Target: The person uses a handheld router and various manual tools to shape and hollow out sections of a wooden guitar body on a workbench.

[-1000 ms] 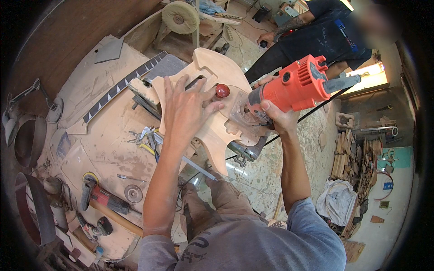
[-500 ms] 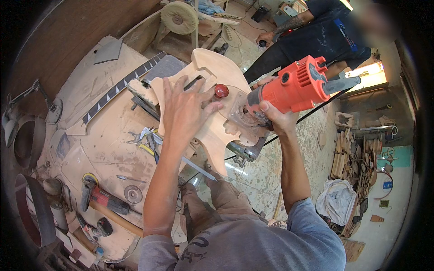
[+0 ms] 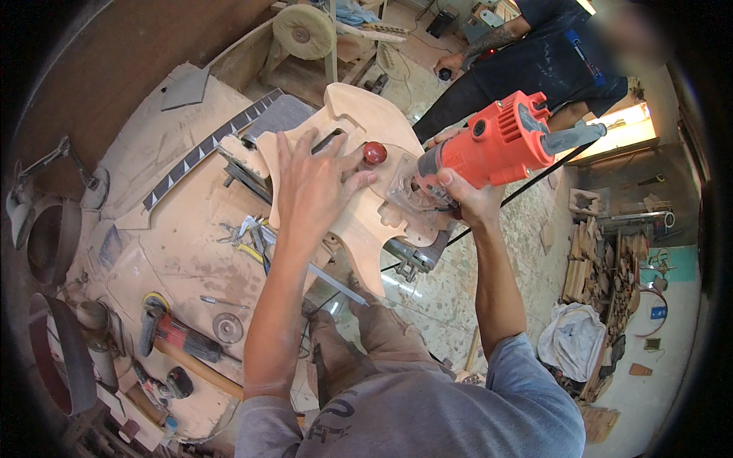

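Note:
A pale wooden guitar body with cut-out cavities is propped on a clamp-like support at the bench edge. On top of it rests a red and black handheld router, tilted, with a clear base plate over the wood. My right hand wraps round the router's lower housing. Flat on the guitar body lies my left hand, fingers spread, its thumb and forefinger beside a dark red round knob. The router's bit is hidden by the base and my fingers.
The dusty bench at left holds a guitar neck, pliers, an angle grinder and sanding belts. A black cord runs from the router. Another person stands at the far right. Wood offcuts are stacked at right.
Both hands and the router keep almost the same place on the guitar body. The whole view has shifted very slightly.

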`<action>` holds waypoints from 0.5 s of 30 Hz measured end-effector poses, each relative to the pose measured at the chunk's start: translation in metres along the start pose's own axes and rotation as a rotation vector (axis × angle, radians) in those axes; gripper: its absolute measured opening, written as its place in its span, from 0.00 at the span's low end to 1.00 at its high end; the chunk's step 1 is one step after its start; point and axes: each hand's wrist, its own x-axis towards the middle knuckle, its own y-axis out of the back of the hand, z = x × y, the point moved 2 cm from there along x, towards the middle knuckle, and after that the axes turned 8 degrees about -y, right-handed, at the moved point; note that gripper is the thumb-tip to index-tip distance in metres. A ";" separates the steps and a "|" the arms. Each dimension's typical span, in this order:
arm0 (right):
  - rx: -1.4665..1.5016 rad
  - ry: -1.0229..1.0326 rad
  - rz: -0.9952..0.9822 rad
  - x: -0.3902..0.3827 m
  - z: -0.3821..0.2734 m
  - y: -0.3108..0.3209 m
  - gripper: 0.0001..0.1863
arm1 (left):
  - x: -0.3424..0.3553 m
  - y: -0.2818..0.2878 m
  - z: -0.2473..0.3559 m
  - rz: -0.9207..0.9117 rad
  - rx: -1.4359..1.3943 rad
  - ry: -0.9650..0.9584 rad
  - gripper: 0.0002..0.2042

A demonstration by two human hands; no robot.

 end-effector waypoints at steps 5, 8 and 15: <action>0.034 -0.013 0.011 0.000 0.003 0.000 0.37 | 0.000 -0.001 0.001 0.004 -0.004 0.013 0.20; 0.030 -0.019 0.007 0.001 0.000 -0.003 0.37 | 0.000 0.001 0.001 0.002 -0.021 0.026 0.19; 0.021 -0.010 -0.022 0.004 0.000 -0.004 0.36 | 0.000 -0.001 -0.001 0.019 -0.048 0.031 0.18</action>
